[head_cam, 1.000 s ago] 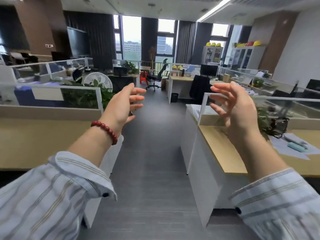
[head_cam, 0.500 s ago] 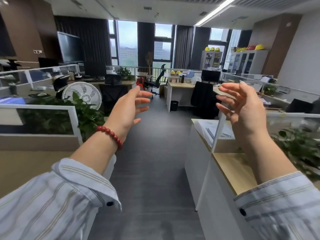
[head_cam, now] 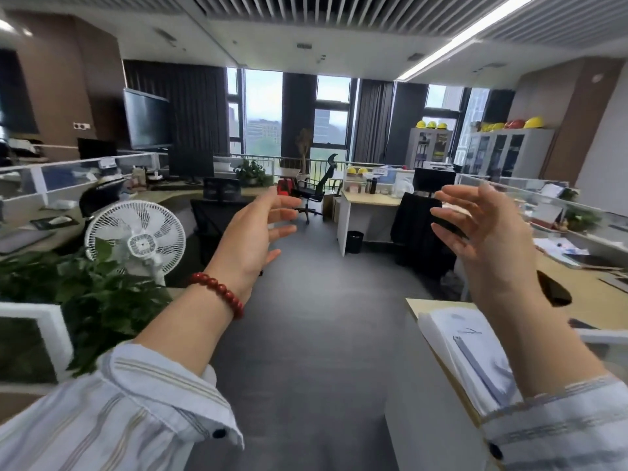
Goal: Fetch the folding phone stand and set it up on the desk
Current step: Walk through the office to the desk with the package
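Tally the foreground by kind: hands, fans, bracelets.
hands: 2 (left hand, right hand, both empty)
white fan: 1
red bead bracelet: 1
Total: 4
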A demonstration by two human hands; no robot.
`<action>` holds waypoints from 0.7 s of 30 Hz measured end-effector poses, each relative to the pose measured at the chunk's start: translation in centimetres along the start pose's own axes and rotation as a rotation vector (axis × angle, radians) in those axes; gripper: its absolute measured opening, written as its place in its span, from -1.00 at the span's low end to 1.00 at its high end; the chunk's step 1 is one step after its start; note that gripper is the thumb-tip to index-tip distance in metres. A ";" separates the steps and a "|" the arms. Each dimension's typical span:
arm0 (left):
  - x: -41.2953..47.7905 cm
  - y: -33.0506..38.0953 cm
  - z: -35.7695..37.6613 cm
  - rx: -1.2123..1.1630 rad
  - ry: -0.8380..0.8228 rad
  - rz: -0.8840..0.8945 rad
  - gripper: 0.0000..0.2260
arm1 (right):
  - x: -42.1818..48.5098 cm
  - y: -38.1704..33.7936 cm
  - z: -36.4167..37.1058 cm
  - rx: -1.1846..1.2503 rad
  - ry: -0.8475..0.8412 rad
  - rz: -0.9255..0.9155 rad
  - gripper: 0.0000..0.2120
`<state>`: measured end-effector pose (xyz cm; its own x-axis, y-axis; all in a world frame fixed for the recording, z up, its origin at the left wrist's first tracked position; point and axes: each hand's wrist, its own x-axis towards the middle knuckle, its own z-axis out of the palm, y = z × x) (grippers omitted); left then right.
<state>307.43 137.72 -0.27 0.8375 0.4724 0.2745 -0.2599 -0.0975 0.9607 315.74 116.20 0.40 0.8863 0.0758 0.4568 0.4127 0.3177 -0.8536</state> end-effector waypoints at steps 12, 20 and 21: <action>27.9 -6.8 3.3 0.022 -0.231 0.055 -0.61 | 20.2 11.9 4.2 -0.037 0.193 -0.089 -0.70; 39.6 -13.0 11.7 0.012 -0.457 0.010 -0.65 | 28.8 17.4 0.1 -0.079 0.418 -0.111 -0.71; 41.0 -13.9 13.1 0.009 -0.482 -0.005 -0.66 | 29.9 18.1 -0.6 -0.084 0.439 -0.122 -0.70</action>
<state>351.66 146.99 -1.80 0.9665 0.0130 0.2562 -0.2535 -0.1045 0.9617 349.87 123.66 -1.57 0.8275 -0.3704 0.4219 0.5195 0.2200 -0.8257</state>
